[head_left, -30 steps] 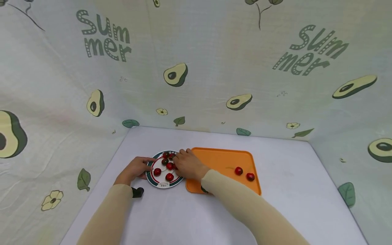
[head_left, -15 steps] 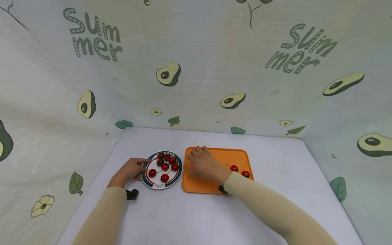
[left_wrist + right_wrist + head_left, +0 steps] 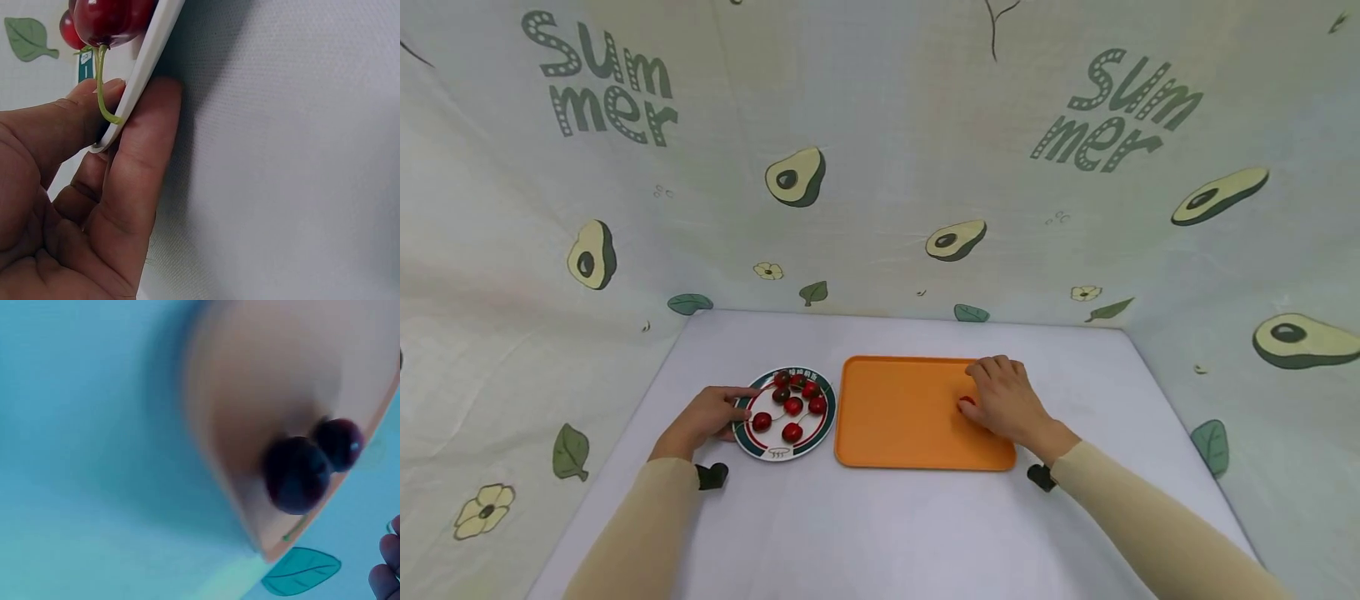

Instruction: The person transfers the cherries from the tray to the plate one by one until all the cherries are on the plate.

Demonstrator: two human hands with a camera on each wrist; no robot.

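Note:
My left hand [image 3: 702, 417] pinches the left rim of a round white plate [image 3: 752, 443] with a green and red border. In the left wrist view, the thumb lies over the plate's rim [image 3: 142, 74] and fingers are beneath it. Several red cherries [image 3: 792, 432] lie on the plate; a green stem [image 3: 101, 87] crosses the rim by the thumb. Over the right end of an orange tray [image 3: 895, 408] is my right hand [image 3: 1009, 402], partly covering a cherry [image 3: 967, 402]. The right wrist view has two dark cherries [image 3: 297, 478] in the tray, apart from the fingertips [image 3: 382, 581].
Plate and tray stand side by side on a white table [image 3: 865, 533]. Behind rises a pale cloth [image 3: 880, 167] printed with avocados and leaves. Black wrist devices [image 3: 713, 477] sit at both cuffs.
My right hand has moved from the plate rightward across the tray to its right end. A cherry near the plate's right side is now uncovered. The left hand stays at the plate's rim.

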